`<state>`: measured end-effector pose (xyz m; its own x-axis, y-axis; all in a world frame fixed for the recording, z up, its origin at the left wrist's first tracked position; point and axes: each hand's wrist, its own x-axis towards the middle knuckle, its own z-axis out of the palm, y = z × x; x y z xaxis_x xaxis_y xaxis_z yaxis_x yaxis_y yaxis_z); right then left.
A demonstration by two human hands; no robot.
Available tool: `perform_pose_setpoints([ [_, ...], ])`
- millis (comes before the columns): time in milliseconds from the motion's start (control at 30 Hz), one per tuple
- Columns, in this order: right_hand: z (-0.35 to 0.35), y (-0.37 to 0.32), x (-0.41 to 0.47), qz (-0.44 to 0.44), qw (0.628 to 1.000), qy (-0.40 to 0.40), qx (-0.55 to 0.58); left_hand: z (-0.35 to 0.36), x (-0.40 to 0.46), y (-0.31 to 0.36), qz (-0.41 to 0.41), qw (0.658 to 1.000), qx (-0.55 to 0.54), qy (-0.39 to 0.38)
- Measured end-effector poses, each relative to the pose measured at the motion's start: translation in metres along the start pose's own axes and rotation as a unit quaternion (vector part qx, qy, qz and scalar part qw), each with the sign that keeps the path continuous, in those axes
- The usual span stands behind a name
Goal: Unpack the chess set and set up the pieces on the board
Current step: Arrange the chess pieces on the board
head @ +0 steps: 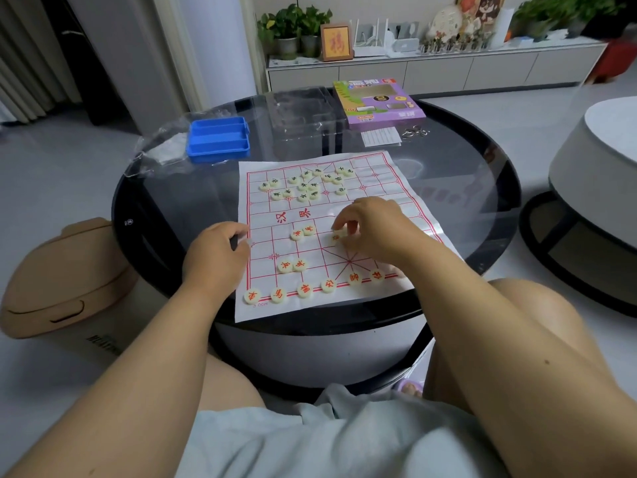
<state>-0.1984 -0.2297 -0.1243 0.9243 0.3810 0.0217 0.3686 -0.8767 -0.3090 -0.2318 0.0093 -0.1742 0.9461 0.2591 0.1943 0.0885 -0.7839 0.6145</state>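
A white paper board (382, 188) with a red grid lies on the round glass table. Several cream discs with red characters (304, 290) stand in a row along its near edge, and more red ones (292, 265) lie loose mid-board. Several black-character discs (303, 188) cluster at the far side. My right hand (375, 225) pinches a red-character disc (339, 235) near the board's centre. My left hand (217, 250) rests curled on the board's left edge; I cannot see whether it holds anything.
A blue plastic tray (219, 139) and a clear bag (162, 150) sit at the table's far left, clear packaging (303, 112) and a purple box (377, 101) at the back, with a slip of paper (381, 136) and metal rings (415, 132). A tan bin (65, 281) stands left.
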Motion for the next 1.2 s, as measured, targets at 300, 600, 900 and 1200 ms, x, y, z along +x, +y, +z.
perform_pose_setpoints([
  [300, -0.001, -0.028, 0.016, -0.023, 0.999, -0.018, 0.027, -0.002, 0.001, 0.002, -0.018, 0.999, -0.029, -0.003],
  [600, 0.024, -0.078, 0.045, -0.087, 0.995, -0.049, 0.007, -0.005, 0.002, 0.005, -0.04, 0.999, -0.008, 0.007],
  [900, 0.017, -0.065, 0.041, -0.09, 0.99, -0.081, 0.068, -0.005, 0.003, 0.004, -0.049, 0.999, -0.014, 0.007],
  [1200, -0.026, -0.009, 0.026, -0.004, 0.983, 0.042, 0.178, -0.006, 0.002, 0.004, -0.053, 0.998, -0.035, -0.005],
])
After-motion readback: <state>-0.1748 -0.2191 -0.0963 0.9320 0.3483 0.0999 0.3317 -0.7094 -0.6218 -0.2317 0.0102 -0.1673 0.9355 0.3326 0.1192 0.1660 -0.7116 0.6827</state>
